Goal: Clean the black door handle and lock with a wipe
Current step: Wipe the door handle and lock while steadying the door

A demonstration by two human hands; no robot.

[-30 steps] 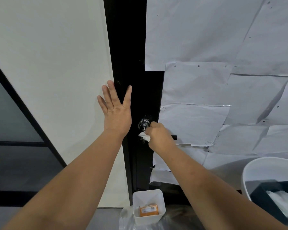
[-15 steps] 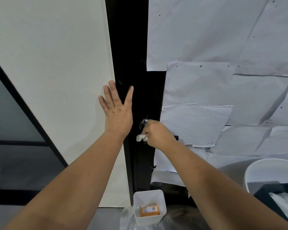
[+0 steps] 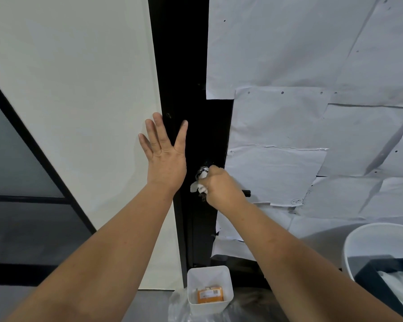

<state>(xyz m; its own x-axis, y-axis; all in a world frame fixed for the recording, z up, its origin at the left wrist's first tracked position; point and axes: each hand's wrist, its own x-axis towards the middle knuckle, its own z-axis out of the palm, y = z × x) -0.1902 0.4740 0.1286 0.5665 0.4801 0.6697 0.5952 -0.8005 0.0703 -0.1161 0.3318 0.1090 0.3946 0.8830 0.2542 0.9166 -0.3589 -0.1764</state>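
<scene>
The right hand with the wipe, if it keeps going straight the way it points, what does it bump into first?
Probably the shiny lock. The right hand points up the black door, with the wipe bunched against it, though depth is hard to judge.

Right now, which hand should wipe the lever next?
Right. The right hand already holds the wipe at the lock, beside the lever. The left hand lies flat, bracing the door.

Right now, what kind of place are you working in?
Probably an indoor doorway under renovation: a black door frame, paper sheets covering the door, and a white bin on the floor.
</scene>
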